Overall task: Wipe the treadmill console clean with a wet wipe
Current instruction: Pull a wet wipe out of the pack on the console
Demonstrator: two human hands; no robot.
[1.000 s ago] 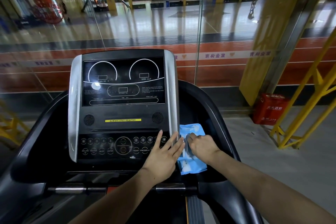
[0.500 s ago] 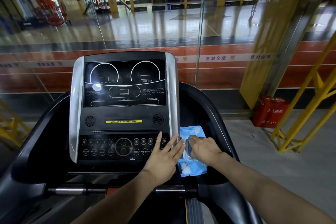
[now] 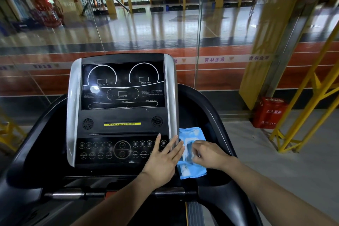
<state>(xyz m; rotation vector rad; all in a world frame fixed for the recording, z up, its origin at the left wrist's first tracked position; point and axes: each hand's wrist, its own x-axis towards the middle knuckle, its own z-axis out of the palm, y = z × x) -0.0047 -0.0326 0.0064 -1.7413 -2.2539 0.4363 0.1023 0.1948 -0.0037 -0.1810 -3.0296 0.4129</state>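
- The blue wet-wipe pack lies on the black side tray just to the right of the treadmill console, touching its silver right edge; no wipe is out yet, so the step in hand looks to be drawing one.
- Your right hand sits on top of the pack with its fingers curled down at the white flap in the pack's middle; they seem to be pinching at the flap or a wipe edge, though exactly what they have hold of is too small to tell.
- Your left hand lies flat with straight, spread fingers, partly over the keypad and partly against the pack's left side, holding nothing.
- Use that left hand as the anchor: press it on the pack itself, not on the buttons, so the pack does not lift with the wipe.
- Peel the flap back fully, then pull one sheet slowly upward; a quick tug is likely to drag out several.
- Close the flap before you begin wiping, so the rest stays damp.
- The display above is untouched so far.
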